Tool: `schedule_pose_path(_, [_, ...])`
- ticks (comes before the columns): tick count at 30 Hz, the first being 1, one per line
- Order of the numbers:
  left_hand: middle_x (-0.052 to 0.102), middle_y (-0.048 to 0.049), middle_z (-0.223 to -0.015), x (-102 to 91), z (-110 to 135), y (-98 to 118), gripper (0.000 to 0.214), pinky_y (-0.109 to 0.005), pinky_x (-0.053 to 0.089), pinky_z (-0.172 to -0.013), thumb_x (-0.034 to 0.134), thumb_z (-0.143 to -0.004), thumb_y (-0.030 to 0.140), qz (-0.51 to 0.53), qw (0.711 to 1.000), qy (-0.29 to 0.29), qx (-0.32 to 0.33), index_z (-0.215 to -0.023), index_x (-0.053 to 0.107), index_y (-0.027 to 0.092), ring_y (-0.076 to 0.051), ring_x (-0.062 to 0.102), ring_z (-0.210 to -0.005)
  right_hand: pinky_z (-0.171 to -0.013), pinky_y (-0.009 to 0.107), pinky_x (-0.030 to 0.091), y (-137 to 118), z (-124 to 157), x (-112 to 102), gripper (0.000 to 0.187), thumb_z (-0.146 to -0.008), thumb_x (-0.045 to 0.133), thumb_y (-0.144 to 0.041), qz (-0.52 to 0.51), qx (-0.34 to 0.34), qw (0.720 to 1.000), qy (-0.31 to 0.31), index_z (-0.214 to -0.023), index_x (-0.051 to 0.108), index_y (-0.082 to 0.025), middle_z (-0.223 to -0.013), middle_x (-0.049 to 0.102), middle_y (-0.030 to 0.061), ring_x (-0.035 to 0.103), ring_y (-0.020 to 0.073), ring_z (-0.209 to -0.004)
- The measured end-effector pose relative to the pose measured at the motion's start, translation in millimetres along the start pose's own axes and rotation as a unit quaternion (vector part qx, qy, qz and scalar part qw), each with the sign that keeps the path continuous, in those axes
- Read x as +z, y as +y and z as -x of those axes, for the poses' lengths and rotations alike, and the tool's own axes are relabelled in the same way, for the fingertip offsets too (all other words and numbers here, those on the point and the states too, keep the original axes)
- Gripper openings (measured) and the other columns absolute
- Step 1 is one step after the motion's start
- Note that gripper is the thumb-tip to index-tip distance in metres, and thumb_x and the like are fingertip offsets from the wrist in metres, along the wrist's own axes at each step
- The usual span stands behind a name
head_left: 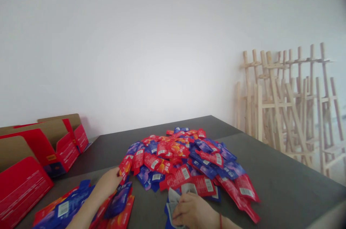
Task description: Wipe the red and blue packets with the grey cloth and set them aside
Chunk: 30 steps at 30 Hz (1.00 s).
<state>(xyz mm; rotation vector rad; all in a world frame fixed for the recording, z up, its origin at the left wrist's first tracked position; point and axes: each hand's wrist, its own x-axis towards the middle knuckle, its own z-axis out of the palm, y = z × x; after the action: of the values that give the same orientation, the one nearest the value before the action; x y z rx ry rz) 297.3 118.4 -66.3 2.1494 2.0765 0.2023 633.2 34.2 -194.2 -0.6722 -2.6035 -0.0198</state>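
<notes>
My left hand [109,182] reaches to the left edge of a heap of red and blue pouches [173,149]. Its fingertips close on a red pouch [125,165] with orange fruit print. At the near side of the heap, my right hand [190,210] is closed around a crumpled grey cloth-like piece [173,197]; its exact kind is unclear. Part of a blue pouch [168,218] shows just beside and under that piece. Beneath my left forearm lie more pouches, among them a blue pouch [119,200] and another blue pouch with a barcode [65,209].
Open red display boxes [58,149] with brown cardboard insides stand along the left of the dark table [283,182]. Behind the table rises a white wall [162,41]. Several wooden easels [273,106] lean together beyond the table's right edge.
</notes>
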Motion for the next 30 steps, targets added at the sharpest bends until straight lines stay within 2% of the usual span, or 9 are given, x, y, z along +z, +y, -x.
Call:
schedule_pose_path(3, [0.073,-0.0053,-0.083,-1.0,29.4,5.0,0.022,-0.028,0.045,-0.072,0.036,-0.085,0.029,0.028,0.999,0.027,0.018,-0.071,0.052,0.024,-0.023,0.069,-0.084,-0.083,0.032,0.044,-6.8,-2.4,-11.3,0.014,-0.099,0.056,-0.034,-0.016,0.008,1.0,-0.008,-0.102,0.069,-0.027,-0.109,0.075,-0.0069,0.061,0.0148,-0.096])
schedule_pose_path(5, [0.071,-0.0018,-0.076,4.4,49.7,14.4,0.021,-0.027,0.046,-0.065,0.038,-0.085,0.039,0.106,0.994,0.009,0.022,-0.074,0.05,0.025,-0.021,0.068,-0.075,-0.083,0.033,0.044,-9.6,-3.4,-15.7,0.018,-0.1,0.051,-0.03,-0.031,0.009,0.999,-0.009,-0.104,0.069,-0.027,-0.109,0.075,-0.0041,0.06,0.0159,-0.097])
schedule_pose_path(9, [0.057,0.0065,-0.055,27.5,74.3,43.6,0.034,-0.024,0.038,-0.045,0.047,-0.073,0.059,0.282,0.945,-0.161,0.035,-0.075,0.045,0.026,-0.015,0.055,-0.046,-0.084,0.034,0.045,-9.3,-2.3,-19.5,0.028,-0.098,0.04,-0.02,-0.079,0.011,0.995,0.055,-0.098,0.068,-0.022,-0.102,0.074,0.0027,0.061,0.0169,-0.09])
schedule_pose_path(12, [0.053,0.0087,-0.056,45.2,70.3,60.6,0.039,-0.02,0.034,-0.042,0.056,-0.065,0.062,0.353,0.906,-0.223,0.071,-0.074,0.046,0.025,-0.011,0.053,-0.047,-0.081,0.033,0.047,-4.0,1.9,-29.1,0.032,-0.092,0.037,-0.011,-0.148,0.042,0.975,0.164,-0.086,0.067,-0.021,-0.092,0.073,0.0043,0.061,0.0175,-0.085])
schedule_pose_path(17, [0.045,0.0111,-0.045,68.2,45.5,70.1,0.034,-0.019,0.027,-0.041,0.065,-0.062,0.051,0.36,0.893,-0.254,0.093,-0.072,0.056,0.02,-0.007,0.04,-0.04,-0.084,0.036,0.05,4.1,1.9,-58.2,0.037,-0.08,0.038,-0.001,-0.207,0.165,0.919,0.294,-0.086,0.069,-0.022,-0.095,0.072,0.006,0.063,0.02,-0.093])
schedule_pose_path(20, [0.047,0.0119,-0.051,86.0,35.4,76.3,0.036,-0.019,0.03,-0.042,0.064,-0.062,0.042,0.38,0.888,-0.239,0.103,-0.09,0.059,0.02,-0.008,0.042,-0.042,-0.094,0.038,0.047,-2.4,-8.9,-61.0,0.046,-0.074,0.039,0.0,-0.199,0.144,0.944,0.222,-0.101,0.069,-0.021,-0.105,0.071,0.0064,0.062,0.0199,-0.102])
schedule_pose_path(22, [0.049,0.0115,-0.058,99.0,31.9,80.8,0.04,-0.019,0.033,-0.042,0.059,-0.064,0.037,0.398,0.889,-0.203,0.1,-0.101,0.054,0.021,-0.01,0.045,-0.046,-0.099,0.038,0.044,-10.0,-18.5,-51.1,0.047,-0.076,0.043,-0.002,-0.162,0.059,0.981,0.09,-0.114,0.066,-0.019,-0.116,0.07,0.0063,0.06,0.0197,-0.107])
schedule_pose_path(25, [0.054,0.0077,-0.065,115.3,30.6,85.2,0.028,-0.021,0.034,-0.043,0.051,-0.07,0.033,0.41,0.895,-0.147,0.095,-0.096,0.051,0.022,-0.012,0.049,-0.05,-0.1,0.036,0.042,-18.3,-32.2,-27.4,0.035,-0.084,0.054,-0.011,-0.073,-0.029,0.994,-0.081,-0.116,0.065,-0.019,-0.122,0.069,0.0047,0.058,0.0217,-0.108])
schedule_pose_path(30, [0.057,0.0039,-0.07,125.7,33.3,87.3,0.001,-0.024,0.041,-0.064,0.05,-0.075,0.024,0.397,0.908,-0.058,0.118,-0.075,0.05,0.023,-0.015,0.055,-0.069,-0.102,0.037,0.039,-16.9,-48.5,-7.9,0.029,-0.085,0.058,-0.014,-0.005,0.018,0.994,-0.107,-0.113,0.066,-0.017,-0.125,0.067,0.0051,0.057,0.0251,-0.111])
